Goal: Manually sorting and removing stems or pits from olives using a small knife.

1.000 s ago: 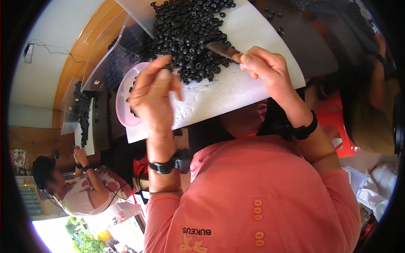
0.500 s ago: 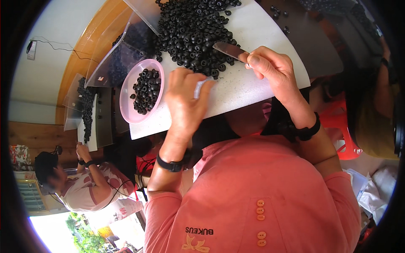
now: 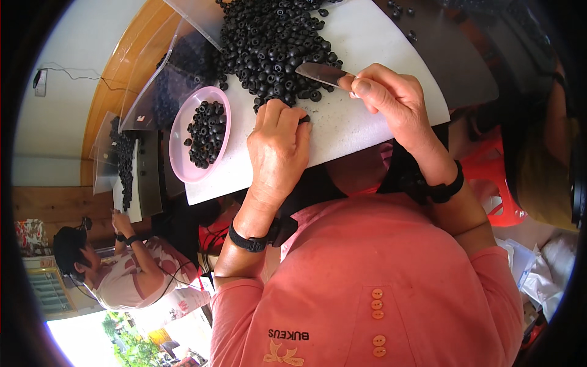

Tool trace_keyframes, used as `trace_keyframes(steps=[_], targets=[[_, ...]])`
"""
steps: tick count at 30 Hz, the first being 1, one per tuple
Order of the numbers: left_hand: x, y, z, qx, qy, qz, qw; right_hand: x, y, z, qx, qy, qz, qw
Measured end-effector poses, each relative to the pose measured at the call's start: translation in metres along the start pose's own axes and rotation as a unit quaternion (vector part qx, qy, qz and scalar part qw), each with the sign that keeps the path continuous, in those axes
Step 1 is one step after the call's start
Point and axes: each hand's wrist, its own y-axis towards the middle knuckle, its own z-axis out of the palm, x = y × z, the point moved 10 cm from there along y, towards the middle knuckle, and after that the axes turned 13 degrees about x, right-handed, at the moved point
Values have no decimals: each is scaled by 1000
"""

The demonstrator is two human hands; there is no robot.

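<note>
A large pile of small black ring-like parts (image 3: 275,52) spreads over a white board (image 3: 367,61). At the pile's near edge is my left hand (image 3: 278,147), its fingers curled and closed. One small black part (image 3: 304,119) shows between the thumb and forefinger. My right hand (image 3: 394,104) grips a knife (image 3: 324,74) with a short, broad metal blade. The blade points left over the right side of the pile; its handle is mostly hidden in the fingers. Left of my left hand, a pink oval dish (image 3: 177,162) holds many of the same black parts.
A clear plastic divider (image 3: 202,27) stands at the board's far left, with more black parts behind it. Away to the left, a co-worker (image 3: 137,269) sits at another board with black parts (image 3: 126,171). A red plastic stool (image 3: 495,177) is on the right.
My left hand has closed from a looser, blurred pose and now pinches a black part beside the pile. My right hand with the knife has barely moved.
</note>
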Motion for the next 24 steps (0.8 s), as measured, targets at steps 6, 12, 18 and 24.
trace_keyframes(steps=[6,12,18,24], targets=[[2,3,5,17,27,-4,999,-5,0,2,-18,-26,-20,999],[31,2,9,4,-334,-64,940,-7,5,7,-17,-133,10,991],[41,-2,39,-6,-678,-144,721,3,6,15,-20,-236,1,972],[35,2,46,-18,-736,-101,669,2,6,13,-30,-245,1,969]])
